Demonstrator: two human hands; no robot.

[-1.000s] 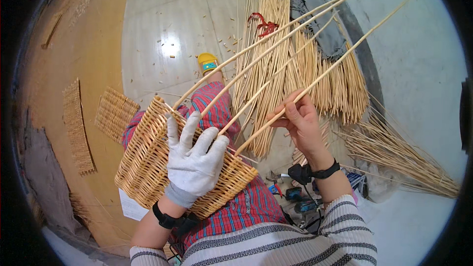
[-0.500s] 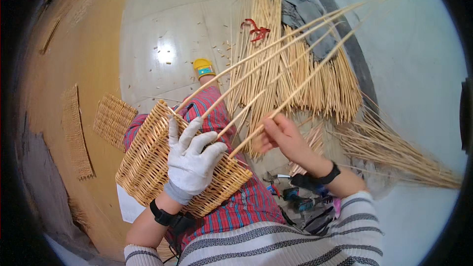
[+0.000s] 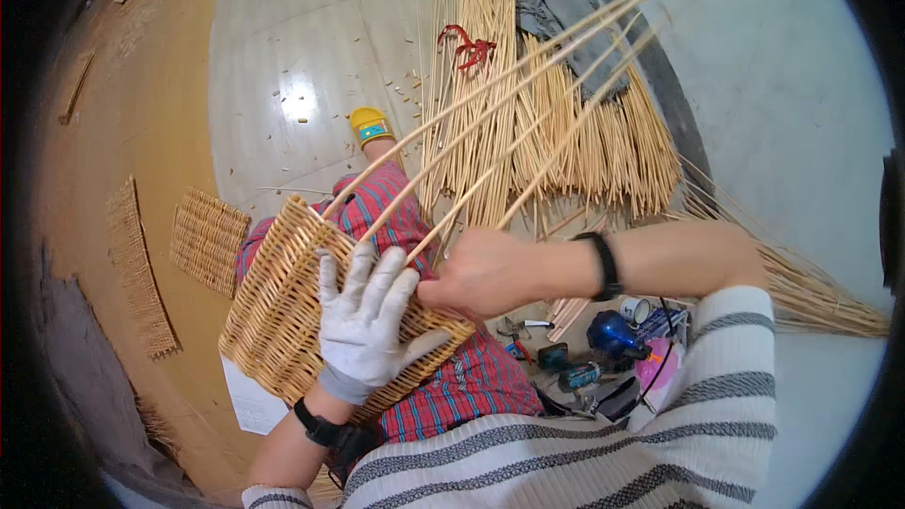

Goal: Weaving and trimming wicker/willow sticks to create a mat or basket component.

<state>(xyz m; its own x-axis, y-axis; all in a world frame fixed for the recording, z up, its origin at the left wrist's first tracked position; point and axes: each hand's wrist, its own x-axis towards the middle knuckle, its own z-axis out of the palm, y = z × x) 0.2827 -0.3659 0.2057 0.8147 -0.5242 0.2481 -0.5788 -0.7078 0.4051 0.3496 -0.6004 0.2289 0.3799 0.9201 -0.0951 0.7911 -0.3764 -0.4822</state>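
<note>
A woven wicker panel or basket [image 3: 273, 320], honey-coloured, rests tilted across my lap on red plaid cloth [image 3: 471, 386]. My left hand [image 3: 363, 325], in a white glove, lies on its weave with fingers spread and thumb out toward the right edge. Several long pale rods [image 3: 452, 144] rise from its upper edge and slant far to the upper right. My bare right hand [image 3: 481, 269] is closed at that edge, beside my left fingertips and in front of the lower rods. Its fingertips are turned away, so what they grip is hidden.
Beyond my knee lies a large pile of loose rods [image 3: 566, 146] with a red tie [image 3: 468, 47]. Two woven panels [image 3: 209, 240] lie at left. Tools and a blue bottle [image 3: 615, 333] sit right of my lap. A yellow slipper [image 3: 370, 124] is on the floor.
My right hand has moved left and down from a rod to the wicker edge, its forearm now crossing level. My left thumb has stretched out to the right. The view has shifted slightly.
</note>
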